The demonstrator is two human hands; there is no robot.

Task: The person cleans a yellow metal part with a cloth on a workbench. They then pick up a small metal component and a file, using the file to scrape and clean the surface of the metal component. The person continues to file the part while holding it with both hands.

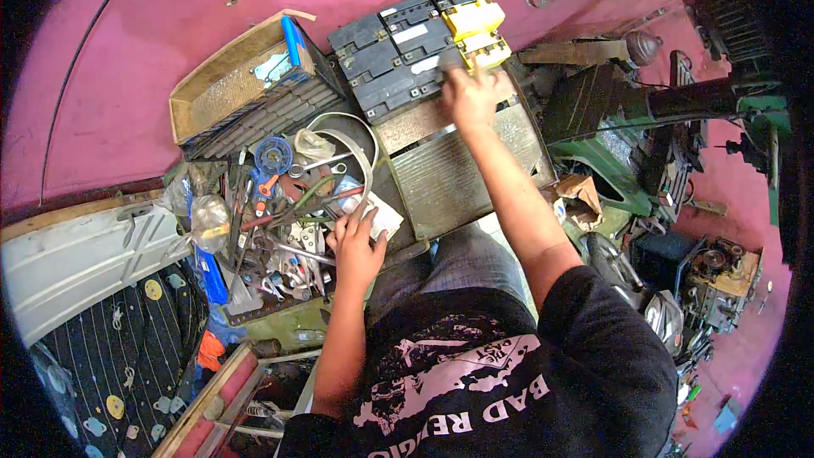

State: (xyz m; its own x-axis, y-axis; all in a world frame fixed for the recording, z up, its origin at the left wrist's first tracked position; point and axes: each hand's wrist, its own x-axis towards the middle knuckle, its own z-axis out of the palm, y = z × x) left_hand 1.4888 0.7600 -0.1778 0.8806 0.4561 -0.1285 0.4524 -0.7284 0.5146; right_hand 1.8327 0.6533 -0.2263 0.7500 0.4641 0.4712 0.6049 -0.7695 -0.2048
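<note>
My right hand (471, 100) reaches over the front of a group of black batteries (413, 36), beside the yellow-topped ones (480, 34). Its fingers are curled, and a small dark grey thing (452, 58) shows blurred at the fingertips; its kind cannot be made out. My left hand (354, 246) lies palm down with fingers apart at the near right side of a heap of tools, against a small white box or booklet (384, 219). A pale flat strap or hose (365, 153) loops just beyond it. The metal plate (462, 171) lies in front of the batteries.
Left of the batteries stands a wooden tray (197, 102) with a blue item on its edge. The tool heap holds a blue reel (274, 155), an orange-handled tool (265, 191) and wrenches (318, 164). Green machinery (606, 171) crowds the right side, beside a brown paper bag (579, 198).
</note>
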